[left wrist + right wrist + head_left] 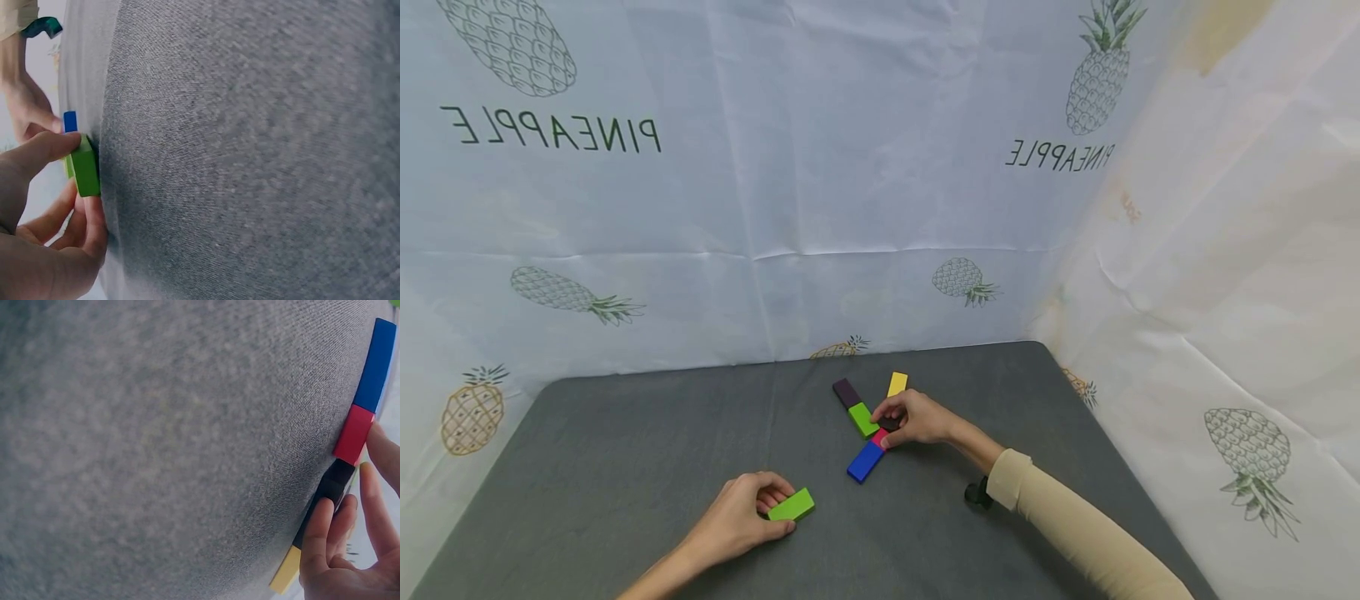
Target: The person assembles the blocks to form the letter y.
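Note:
My left hand point(741, 512) pinches a bright green block point(793, 505) low over the grey table, thumb on one side and fingers on the other. In the left wrist view, the same green block point(86, 165) sits at the fingertips. Farther off, my right hand point(921, 418) curls round a black block point(317, 506) in a line of blocks. Its thumb touches a red block point(354, 432) at the black block's end. A blue block point(866, 462) adjoins the red one, and a yellow block point(897, 383) lies at the far end. My fingers partly hide the black block.
Another green block point(862, 419) and a dark purple block point(846, 392) form a second row, angled up-left from the middle. The grey table point(647, 450) ends at a white pineapple-print cloth point(850, 167) behind and another on the right.

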The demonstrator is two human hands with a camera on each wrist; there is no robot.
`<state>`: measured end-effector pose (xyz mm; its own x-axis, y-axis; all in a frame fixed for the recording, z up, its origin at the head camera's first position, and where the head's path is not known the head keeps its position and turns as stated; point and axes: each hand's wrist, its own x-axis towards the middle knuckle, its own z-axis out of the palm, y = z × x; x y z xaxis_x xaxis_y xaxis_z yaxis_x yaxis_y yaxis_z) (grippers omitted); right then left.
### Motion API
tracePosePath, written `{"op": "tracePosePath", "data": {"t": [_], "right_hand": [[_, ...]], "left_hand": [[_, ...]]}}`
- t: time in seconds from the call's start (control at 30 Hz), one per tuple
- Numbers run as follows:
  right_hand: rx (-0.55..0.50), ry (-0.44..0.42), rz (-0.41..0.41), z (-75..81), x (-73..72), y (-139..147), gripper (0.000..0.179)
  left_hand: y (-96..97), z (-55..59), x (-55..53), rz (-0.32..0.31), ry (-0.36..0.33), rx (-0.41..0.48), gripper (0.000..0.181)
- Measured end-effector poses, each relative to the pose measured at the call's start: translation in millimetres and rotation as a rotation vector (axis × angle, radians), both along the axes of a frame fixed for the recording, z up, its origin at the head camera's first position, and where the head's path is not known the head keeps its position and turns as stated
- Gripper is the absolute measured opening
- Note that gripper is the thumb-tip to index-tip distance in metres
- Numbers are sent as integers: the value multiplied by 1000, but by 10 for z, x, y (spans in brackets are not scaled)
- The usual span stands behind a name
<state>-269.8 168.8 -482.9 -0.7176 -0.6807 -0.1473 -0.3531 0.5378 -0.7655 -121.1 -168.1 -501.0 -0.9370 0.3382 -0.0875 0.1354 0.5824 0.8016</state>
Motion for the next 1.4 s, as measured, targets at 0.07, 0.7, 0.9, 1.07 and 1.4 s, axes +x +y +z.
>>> {"op": "tracePosePath", "data": {"t": [0.07, 0.7, 0.9, 1.07, 1.4], "right_hand": [[0, 0, 0, 3, 3, 1, 37], [4, 13, 3, 24, 17, -9, 36], [8, 8, -3, 19, 22, -13, 36], [3, 7, -1, 16, 21, -13, 37], [1, 1, -6, 4, 14, -8, 37]], "left_hand": [[22, 6, -8, -1, 6, -4, 32], [364, -58, -148, -13, 107, 55, 29], [449, -142, -222, -7, 175, 69, 30], [460, -396, -348, -30, 239, 55, 30], [535, -332, -335, -44, 190, 71, 34]]}}
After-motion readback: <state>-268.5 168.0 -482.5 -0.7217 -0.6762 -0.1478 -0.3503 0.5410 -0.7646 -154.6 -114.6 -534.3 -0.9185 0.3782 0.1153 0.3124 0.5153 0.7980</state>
